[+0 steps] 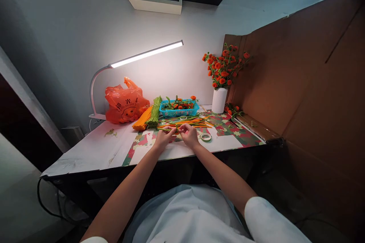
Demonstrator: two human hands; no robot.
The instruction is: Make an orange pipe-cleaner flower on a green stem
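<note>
Above the front of the table, my left hand [164,139] and my right hand [189,135] are close together with fingers closed. Between them is a thin green fuzzy pipe cleaner [176,127], pinched from both sides. A bit of orange shows just below the fingertips, too small to make out. Loose orange pipe cleaners [199,122] and green ones lie right behind my hands. A roll of pale green tape [205,137] rests flat to the right of my right hand.
Behind stand a blue basket [179,112] of orange flowers, a green bundle [154,112], an orange bundle [142,119] and an orange plastic bag [125,100]. A white vase [219,101] holds orange flowers. A lamp [146,53] hangs over the table; cardboard [299,76] walls the right side.
</note>
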